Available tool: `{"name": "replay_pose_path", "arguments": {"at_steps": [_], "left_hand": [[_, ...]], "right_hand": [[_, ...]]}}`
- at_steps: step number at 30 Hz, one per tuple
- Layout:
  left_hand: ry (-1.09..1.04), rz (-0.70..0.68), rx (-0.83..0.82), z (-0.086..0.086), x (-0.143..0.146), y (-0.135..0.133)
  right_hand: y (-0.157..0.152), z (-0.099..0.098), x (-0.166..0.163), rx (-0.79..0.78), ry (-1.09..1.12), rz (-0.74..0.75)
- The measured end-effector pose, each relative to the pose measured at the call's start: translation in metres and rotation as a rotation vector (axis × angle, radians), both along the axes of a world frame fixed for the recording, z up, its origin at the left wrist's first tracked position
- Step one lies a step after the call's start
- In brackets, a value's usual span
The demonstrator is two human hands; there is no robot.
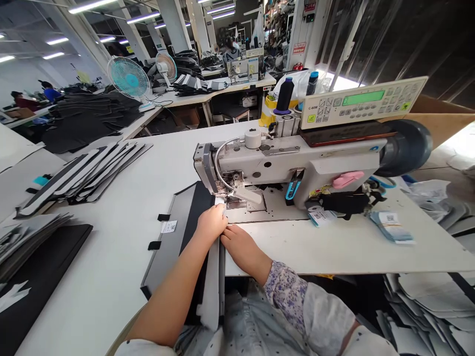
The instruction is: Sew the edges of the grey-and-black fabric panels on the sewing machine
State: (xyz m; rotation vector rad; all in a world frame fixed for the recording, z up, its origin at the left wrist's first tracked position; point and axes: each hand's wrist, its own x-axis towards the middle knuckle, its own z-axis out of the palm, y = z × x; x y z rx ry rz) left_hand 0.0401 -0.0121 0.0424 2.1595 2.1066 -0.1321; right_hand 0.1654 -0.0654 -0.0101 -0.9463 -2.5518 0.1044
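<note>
My left hand presses on a long grey and black fabric panel, its fingers curled at the panel's edge just beside the presser foot. The panel lies on the white worktable and runs under the needle area of an industrial sewing machine. My right hand lies close by on the table, its fingertips at the panel's edge, under a floral sleeve. My left hand hides the stitching point.
A stack of black and grey panels lies to the left. Black cut pieces and tagged bundles sit right of the machine. Thread cones stand behind it. A pile of pale pieces lies below the table's right side.
</note>
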Motion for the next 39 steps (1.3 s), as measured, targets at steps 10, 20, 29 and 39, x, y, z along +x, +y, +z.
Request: {"name": "replay_pose_path", "arguments": {"at_steps": [10, 20, 29, 39], "left_hand": [[-0.038, 0.001, -0.032, 0.005, -0.001, -0.011], [0.000, -0.051, 0.007, 0.006, -0.002, -0.010], [0.013, -0.080, -0.053, 0.008, -0.007, -0.013], [-0.119, -0.120, -0.140, 0.016, -0.023, -0.009]], "right_hand": [[-0.006, 0.005, 0.003, 0.012, 0.002, -0.011], [-0.047, 0.012, 0.009, -0.051, -0.007, 0.138], [-0.018, 0.001, 0.002, 0.014, -0.075, 0.036], [0.019, 0.007, 0.000, -0.044, -0.014, -0.078]]}}
